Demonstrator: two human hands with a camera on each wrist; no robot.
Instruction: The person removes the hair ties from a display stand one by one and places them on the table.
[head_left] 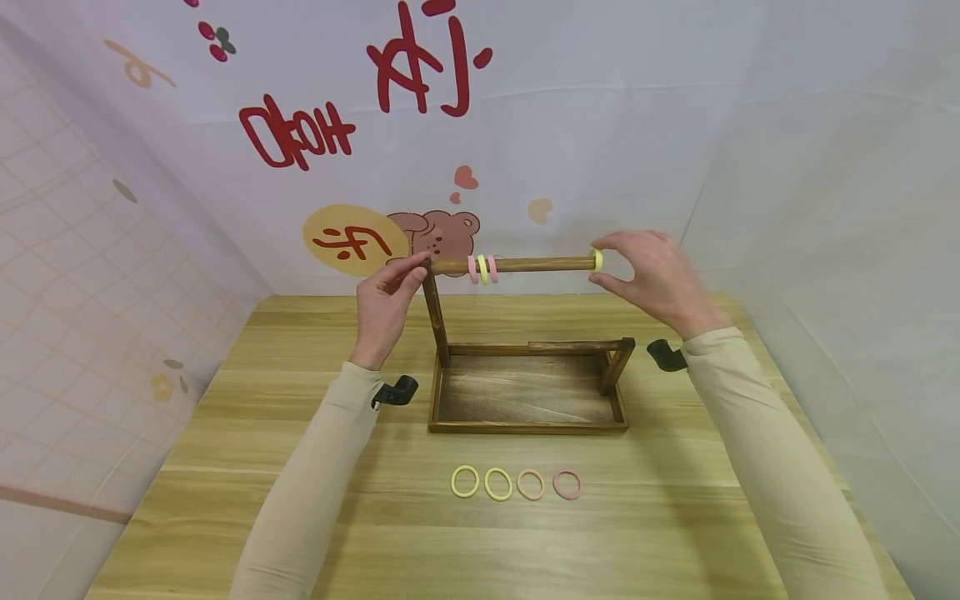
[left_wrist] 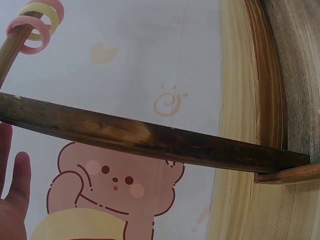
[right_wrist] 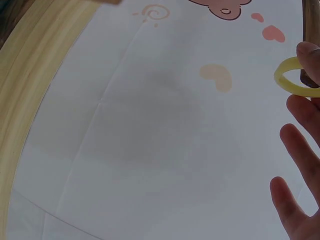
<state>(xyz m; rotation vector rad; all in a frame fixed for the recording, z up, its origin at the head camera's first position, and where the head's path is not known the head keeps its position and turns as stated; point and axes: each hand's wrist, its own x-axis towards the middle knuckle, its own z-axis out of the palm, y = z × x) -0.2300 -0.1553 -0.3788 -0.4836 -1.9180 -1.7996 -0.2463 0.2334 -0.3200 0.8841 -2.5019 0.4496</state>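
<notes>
The right hand [head_left: 656, 279] pinches a yellow ring [head_left: 597, 260] around the free right end of a wooden rod [head_left: 543, 264]; the right wrist view shows this ring [right_wrist: 287, 80] between thumb and fingers. Two pink rings and a yellow ring [head_left: 483, 270] hang on the rod nearer its left end, seen also in the left wrist view as a pink ring [left_wrist: 46, 40]. At the top of the upright post [head_left: 436, 317], the left hand [head_left: 384, 304] holds the corner where rod and post meet, thumb and fingertips against it.
Below the rod is the stand's tray base [head_left: 525, 428], with a shorter wooden arm [head_left: 581, 346] at its right. In front of it on the table [head_left: 405, 533] lie two yellow rings [head_left: 465, 495], an orange ring [head_left: 531, 497] and a pink ring [head_left: 567, 497]. A printed cloth [head_left: 600, 125] hangs behind.
</notes>
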